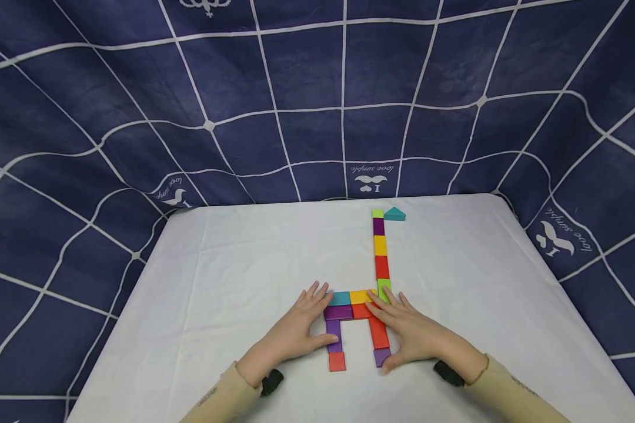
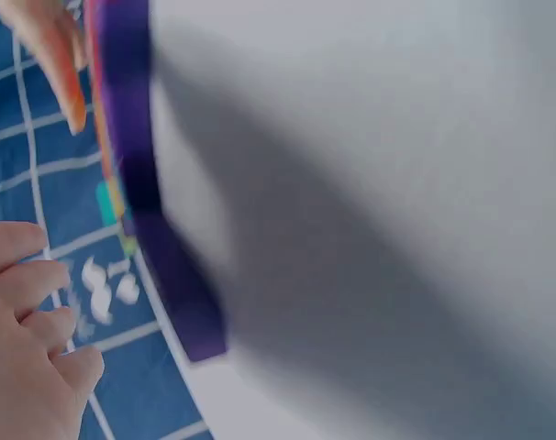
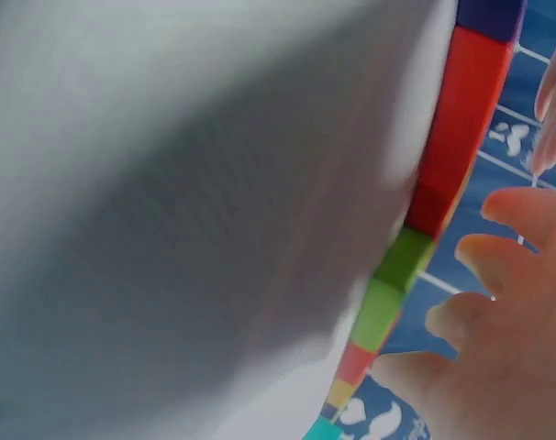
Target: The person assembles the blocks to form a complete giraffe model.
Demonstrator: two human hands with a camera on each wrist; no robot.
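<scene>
Flat coloured blocks lie edge to edge on the white cloth in the head view. A blue block (image 1: 340, 298) and a yellow block (image 1: 358, 297) sit above a purple block (image 1: 338, 313) and an orange-red block (image 1: 361, 311). The left leg is a violet block (image 1: 334, 336) over a red square block (image 1: 337, 361); the right is a red block (image 1: 378, 333) over a purple block (image 1: 381, 356). My left hand (image 1: 297, 330), fingers spread, is at the left side. My right hand (image 1: 415, 332) spreads along the right side, fingertips over the upper right blocks. Exact contact is unclear.
A column runs toward the far edge: green, red (image 1: 382, 267), yellow (image 1: 380, 245), purple (image 1: 378, 227) and lime (image 1: 378, 214). A teal triangular block (image 1: 394, 215) stands beside its top. Blue gridded fabric (image 1: 307, 135) hangs around the white-covered table (image 1: 243, 252).
</scene>
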